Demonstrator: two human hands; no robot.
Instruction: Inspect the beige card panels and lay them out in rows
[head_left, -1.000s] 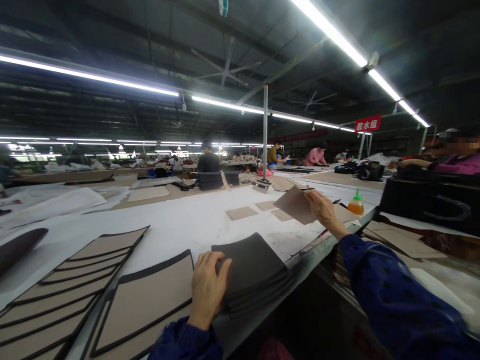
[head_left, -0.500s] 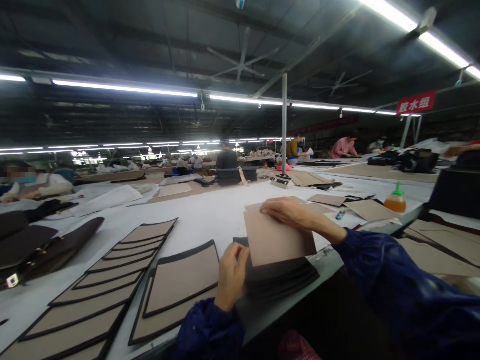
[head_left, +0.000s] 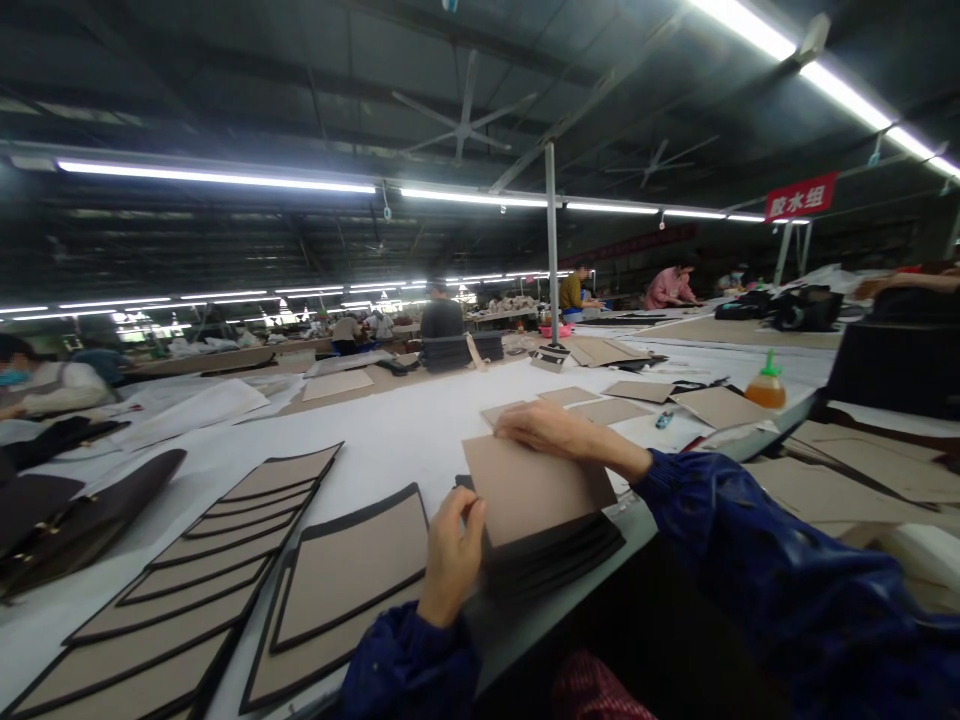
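Observation:
My right hand (head_left: 547, 428) lies flat on the far edge of a tan board sheet (head_left: 536, 490), fingers stretched out along it. The sheet rests on a stack of dark panels (head_left: 559, 550) near the table's front edge. My left hand (head_left: 451, 555) grips the left side of that stack, thumb against the sheet's corner. Both arms wear dark blue sleeves.
Tan panels with black borders (head_left: 225, 570) lie overlapped on the white table (head_left: 405, 430) to the left. Loose tan sheets (head_left: 716, 405) and an orange glue bottle (head_left: 766, 385) sit to the right. Dark bags (head_left: 67, 520) lie far left. Other people work at distant tables.
My right hand carried the tan sheet from the right side of the table back to the dark stack and laid it on top. My left hand stayed on the stack.

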